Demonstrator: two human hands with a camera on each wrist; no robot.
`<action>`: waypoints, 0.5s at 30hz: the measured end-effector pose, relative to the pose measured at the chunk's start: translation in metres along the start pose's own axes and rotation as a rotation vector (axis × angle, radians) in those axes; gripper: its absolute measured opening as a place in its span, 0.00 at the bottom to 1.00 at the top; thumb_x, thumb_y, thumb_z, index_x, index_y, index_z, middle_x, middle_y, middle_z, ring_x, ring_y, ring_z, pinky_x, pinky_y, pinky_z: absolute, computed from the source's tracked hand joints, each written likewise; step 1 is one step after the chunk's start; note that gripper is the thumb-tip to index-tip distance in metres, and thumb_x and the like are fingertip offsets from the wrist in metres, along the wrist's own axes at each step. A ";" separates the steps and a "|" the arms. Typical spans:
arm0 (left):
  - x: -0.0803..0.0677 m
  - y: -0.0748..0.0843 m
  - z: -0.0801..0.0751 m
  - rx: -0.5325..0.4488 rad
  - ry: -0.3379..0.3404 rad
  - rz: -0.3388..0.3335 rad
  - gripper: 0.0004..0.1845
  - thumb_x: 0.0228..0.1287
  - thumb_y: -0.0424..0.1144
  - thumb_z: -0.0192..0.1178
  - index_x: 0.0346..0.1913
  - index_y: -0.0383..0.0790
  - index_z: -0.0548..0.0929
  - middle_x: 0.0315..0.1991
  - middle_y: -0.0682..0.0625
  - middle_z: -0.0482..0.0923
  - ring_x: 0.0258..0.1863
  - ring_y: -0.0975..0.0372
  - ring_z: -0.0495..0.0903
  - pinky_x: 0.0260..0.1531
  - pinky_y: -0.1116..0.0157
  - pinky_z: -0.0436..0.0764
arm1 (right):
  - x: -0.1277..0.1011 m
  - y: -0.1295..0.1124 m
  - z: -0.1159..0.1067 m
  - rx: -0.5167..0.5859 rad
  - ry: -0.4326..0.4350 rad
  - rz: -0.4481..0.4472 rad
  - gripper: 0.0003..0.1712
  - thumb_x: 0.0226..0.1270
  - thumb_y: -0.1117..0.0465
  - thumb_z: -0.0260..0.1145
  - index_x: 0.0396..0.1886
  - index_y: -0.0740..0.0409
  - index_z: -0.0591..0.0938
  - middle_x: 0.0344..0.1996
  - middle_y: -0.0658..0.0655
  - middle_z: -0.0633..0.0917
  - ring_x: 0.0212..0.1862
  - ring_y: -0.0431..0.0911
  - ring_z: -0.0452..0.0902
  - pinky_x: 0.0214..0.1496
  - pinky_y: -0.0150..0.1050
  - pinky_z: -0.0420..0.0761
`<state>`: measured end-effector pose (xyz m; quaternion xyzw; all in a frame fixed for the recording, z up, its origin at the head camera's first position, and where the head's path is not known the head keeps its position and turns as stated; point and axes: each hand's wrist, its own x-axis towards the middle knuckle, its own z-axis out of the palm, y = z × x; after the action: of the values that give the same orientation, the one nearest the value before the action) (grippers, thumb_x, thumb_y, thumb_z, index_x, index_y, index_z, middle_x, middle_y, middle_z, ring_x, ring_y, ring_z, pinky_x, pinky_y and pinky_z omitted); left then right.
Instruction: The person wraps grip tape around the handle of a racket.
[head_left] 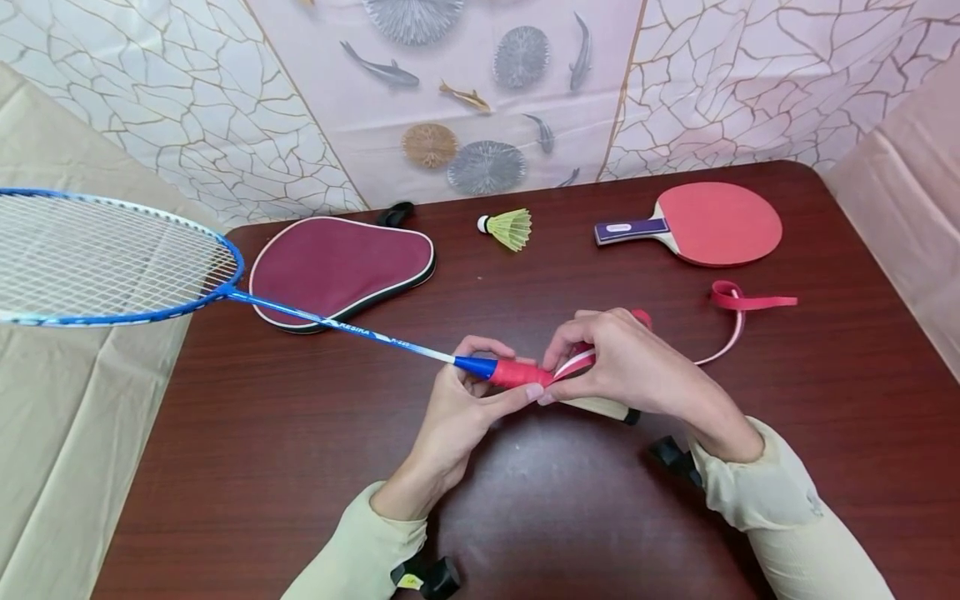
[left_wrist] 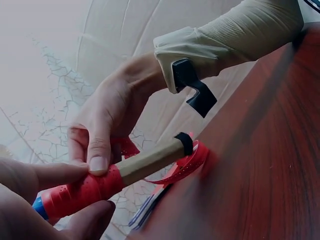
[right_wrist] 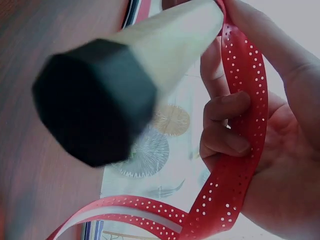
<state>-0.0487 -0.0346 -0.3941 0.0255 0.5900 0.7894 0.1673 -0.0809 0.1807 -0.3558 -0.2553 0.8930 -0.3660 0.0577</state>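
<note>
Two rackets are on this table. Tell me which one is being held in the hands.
The badminton racket, blue-framed with strings: the left hand holds its handle while the right hand holds red grip tape on it. The red table tennis paddle lies untouched at the far side.

left hand (head_left: 468, 392) gripping, right hand (head_left: 626, 362) pinching

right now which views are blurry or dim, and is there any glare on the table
Head view: sharp and evenly lit, with a soft glare patch on the table below the hands. Left wrist view: dim and hazy, the left hand blurred at close range. Right wrist view: the black butt cap is out of focus, the red grip tape sharper.
</note>
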 end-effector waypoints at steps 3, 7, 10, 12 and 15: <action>-0.001 0.001 0.000 0.033 0.014 0.003 0.26 0.51 0.29 0.75 0.51 0.37 0.74 0.48 0.40 0.83 0.49 0.50 0.82 0.46 0.58 0.83 | 0.001 -0.001 0.001 -0.012 -0.003 0.001 0.17 0.41 0.43 0.83 0.29 0.39 0.86 0.27 0.40 0.79 0.29 0.37 0.73 0.29 0.35 0.73; -0.001 0.002 -0.001 0.063 0.019 0.020 0.25 0.51 0.31 0.75 0.51 0.36 0.75 0.47 0.42 0.83 0.48 0.50 0.83 0.45 0.57 0.83 | 0.002 0.000 0.002 -0.016 0.004 -0.006 0.17 0.41 0.42 0.83 0.29 0.38 0.86 0.26 0.39 0.80 0.29 0.37 0.73 0.29 0.35 0.73; -0.001 0.003 -0.002 0.078 0.025 0.031 0.25 0.51 0.31 0.75 0.51 0.36 0.75 0.47 0.43 0.84 0.48 0.51 0.83 0.45 0.57 0.83 | 0.001 0.000 0.001 0.011 0.004 -0.020 0.17 0.42 0.44 0.82 0.30 0.38 0.85 0.26 0.37 0.81 0.28 0.36 0.75 0.30 0.33 0.74; -0.001 0.003 -0.003 0.086 0.029 0.037 0.25 0.51 0.31 0.75 0.50 0.36 0.75 0.47 0.43 0.84 0.48 0.51 0.82 0.45 0.57 0.83 | 0.000 0.000 -0.002 0.042 0.002 -0.038 0.15 0.45 0.48 0.82 0.31 0.39 0.85 0.26 0.36 0.82 0.28 0.36 0.76 0.30 0.32 0.76; -0.001 0.004 -0.004 0.087 0.025 0.050 0.24 0.51 0.30 0.75 0.50 0.37 0.74 0.48 0.42 0.84 0.50 0.51 0.82 0.45 0.57 0.83 | -0.002 0.001 -0.007 0.074 0.000 -0.066 0.12 0.49 0.54 0.81 0.31 0.38 0.85 0.25 0.36 0.82 0.28 0.36 0.76 0.29 0.32 0.76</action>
<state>-0.0499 -0.0395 -0.3916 0.0376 0.6251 0.7672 0.1389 -0.0819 0.1865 -0.3511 -0.2822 0.8701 -0.4003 0.0550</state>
